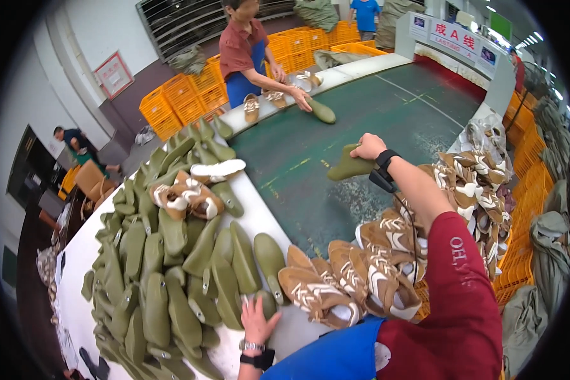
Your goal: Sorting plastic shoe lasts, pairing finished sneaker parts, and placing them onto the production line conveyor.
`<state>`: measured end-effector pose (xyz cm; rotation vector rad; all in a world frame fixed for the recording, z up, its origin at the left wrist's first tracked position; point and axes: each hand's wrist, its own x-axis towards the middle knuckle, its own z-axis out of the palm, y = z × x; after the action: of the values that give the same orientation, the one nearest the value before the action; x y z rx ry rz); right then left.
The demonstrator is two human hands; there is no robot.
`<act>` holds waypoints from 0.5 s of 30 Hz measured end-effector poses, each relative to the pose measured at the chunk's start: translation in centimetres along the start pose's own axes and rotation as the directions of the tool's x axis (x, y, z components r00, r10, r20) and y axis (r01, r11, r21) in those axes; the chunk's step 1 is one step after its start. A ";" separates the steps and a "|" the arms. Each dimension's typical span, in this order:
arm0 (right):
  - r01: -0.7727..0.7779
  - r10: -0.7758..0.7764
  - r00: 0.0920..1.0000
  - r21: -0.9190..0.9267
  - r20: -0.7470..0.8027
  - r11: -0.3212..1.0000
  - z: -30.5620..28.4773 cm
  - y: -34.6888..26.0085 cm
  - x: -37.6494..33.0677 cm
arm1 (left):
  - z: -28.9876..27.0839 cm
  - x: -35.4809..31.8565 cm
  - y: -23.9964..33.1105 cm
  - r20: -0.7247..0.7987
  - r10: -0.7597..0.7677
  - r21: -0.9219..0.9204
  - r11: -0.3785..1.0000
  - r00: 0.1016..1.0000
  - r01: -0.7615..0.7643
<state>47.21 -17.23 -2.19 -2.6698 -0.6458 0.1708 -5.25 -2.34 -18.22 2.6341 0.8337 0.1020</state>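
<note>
My right hand (370, 147) is stretched out over the green conveyor belt (278, 152), closed around one end of an olive-green shoe last (347, 164). Low in the view, my left hand (258, 322) rests with spread fingers at the edge of the last pile, touching a rounded green last (267, 304). A big heap of green lasts (171, 304) covers the white table to the left. Between my arms stand several brown-and-white sneakers (320, 294) with white laces. Brown sneakers (187, 195) and a white sole-shaped piece (218, 170) lie on the heap.
Across the belt a co-worker in a blue apron (237, 85) holds another green last (322, 111) over it. More sneakers (468, 183) pile up at the right beside orange crates (529, 171). A white machine housing (446, 47) spans the belt's far end.
</note>
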 end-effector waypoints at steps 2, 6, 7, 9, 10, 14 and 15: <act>-0.240 0.259 0.957 0.149 -0.130 0.959 0.6 2.4 2.6 | 1.0 -0.9 -0.4 0.023 0.042 0.029 0.999 0.999 -0.043; -0.353 0.437 0.854 0.303 -0.283 0.885 0.9 7.3 7.5 | 0.8 -1.0 1.1 0.069 -0.008 0.189 0.982 0.998 -0.005; -0.368 0.447 0.844 0.287 -0.296 0.884 1.1 8.5 8.9 | 0.1 -1.3 1.5 0.094 -0.006 0.195 0.981 0.996 -0.012; -0.376 0.466 0.834 0.313 -0.296 0.872 2.7 11.4 10.9 | -0.5 -0.8 2.4 0.118 -0.007 0.227 0.974 0.993 -0.020; -0.359 0.460 0.830 0.330 -0.316 0.873 3.8 13.0 11.8 | -0.8 -0.6 2.7 0.114 0.004 0.215 0.976 0.993 -0.029; -0.449 0.442 0.892 -0.068 -0.097 0.891 11.2 18.3 12.9 | -0.9 0.2 3.5 0.151 -0.030 0.239 0.971 0.988 -0.007; -0.434 0.433 0.900 -0.156 -0.045 0.887 13.2 19.4 12.4 | -0.7 0.3 3.5 0.186 -0.063 0.268 0.963 0.981 0.012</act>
<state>63.57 -22.90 -22.38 -2.9351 -0.0453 0.2342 -3.21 -4.59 -16.25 2.8147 0.8827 -0.2916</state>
